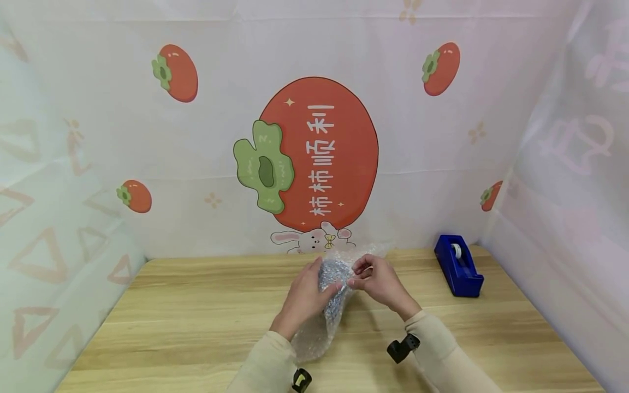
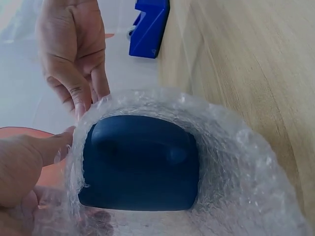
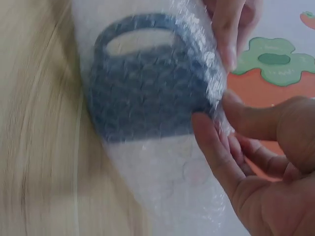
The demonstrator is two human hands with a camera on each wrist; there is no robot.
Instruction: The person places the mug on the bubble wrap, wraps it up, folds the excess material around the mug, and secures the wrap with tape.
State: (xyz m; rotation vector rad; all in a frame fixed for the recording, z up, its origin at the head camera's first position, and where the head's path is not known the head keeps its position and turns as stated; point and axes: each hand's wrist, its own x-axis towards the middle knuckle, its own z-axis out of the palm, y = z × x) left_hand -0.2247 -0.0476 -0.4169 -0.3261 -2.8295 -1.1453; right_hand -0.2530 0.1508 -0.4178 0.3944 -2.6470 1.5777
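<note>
A dark blue mug (image 2: 140,167) with a looped handle (image 3: 140,22) lies inside a sleeve of clear bubble wrap (image 1: 314,338). The left wrist view looks into the sleeve's open end, while the right wrist view shows the mug through the wrap. My left hand (image 1: 306,292) grips the wrapped mug from the left, its thumb over the near side. On the other side, my right hand (image 1: 382,281) pinches the edge of the wrap between thumb and fingers, close to the left thumb. Loose wrap extends past both ends of the mug.
A blue tape dispenser (image 1: 459,267) holding a roll of tape (image 1: 456,251) stands at the back right of the wooden table (image 1: 196,322). White cloth walls (image 1: 211,136) printed with persimmons enclose the table at the back and both sides.
</note>
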